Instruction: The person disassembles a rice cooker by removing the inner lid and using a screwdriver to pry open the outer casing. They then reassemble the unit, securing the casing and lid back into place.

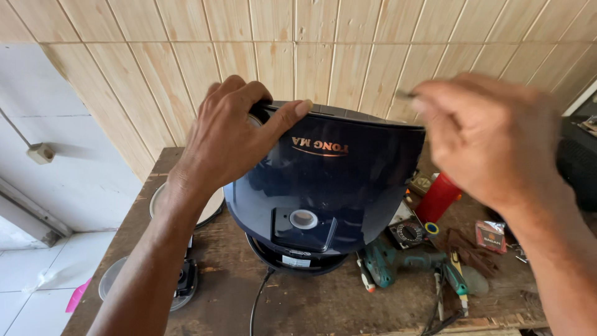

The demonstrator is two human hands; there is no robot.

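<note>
A dark blue rice cooker (329, 186) stands upside down on a wooden workbench (298, 298), its base turned toward me. My left hand (233, 134) grips the upper left edge of the cooker, thumb across the blue shell. My right hand (491, 140) hovers blurred at the cooker's upper right edge, fingers pinched on a small thin object that I cannot make out. A black power cord (258, 298) runs from under the cooker toward me.
Right of the cooker lie a red can (438, 196), a multimeter (407, 233), a green power drill (392, 261), pliers (457, 283) and a small packet (491, 235). Round metal plates (180, 283) sit at the left. A tiled wall rises behind the bench.
</note>
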